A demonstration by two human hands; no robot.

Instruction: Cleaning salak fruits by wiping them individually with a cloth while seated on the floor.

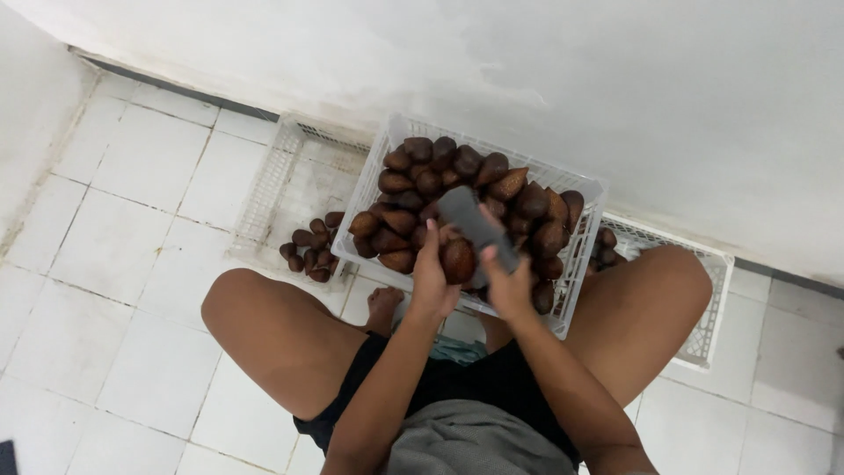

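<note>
Grey cloth [475,440] lies nearest, bunched in the lap over black shorts [457,378], at 6 o'clock in the view. Both forearms run up from there toward 12 o'clock, between two bare knees spread wide over the white tiled floor [114,246].

At the centre the left hand [432,273] has its fingers clamped on a fruit [458,260]: brown, scaly-looking, rounded with a tapered end, dull reddish where light hits it. It sits just over the near rim of the crate. Touching it at 3 o'clock, the right hand [505,281] has its fingers clamped round a grey block [475,227], a flat oblong thing whose far end sticks up toward 11 o'clock over the heap. What the block is cannot be told.

Behind the hands stands a white slotted crate [580,264], set at a slant and heaped with more of the same brown fruit, dozens of them; the hands and block hide some of the pile. A bare foot [383,308] shows beneath the crate's near edge, at 8 o'clock from the hands.

At 10 o'clock lies a second crate [264,193], low and mostly bare, with a small cluster of fruit in its near corner. At 3 o'clock a third crate [708,317] is half hidden behind the right knee, a few fruit showing inside.

Farthest off, a white wall [527,70] meets the floor.
</note>
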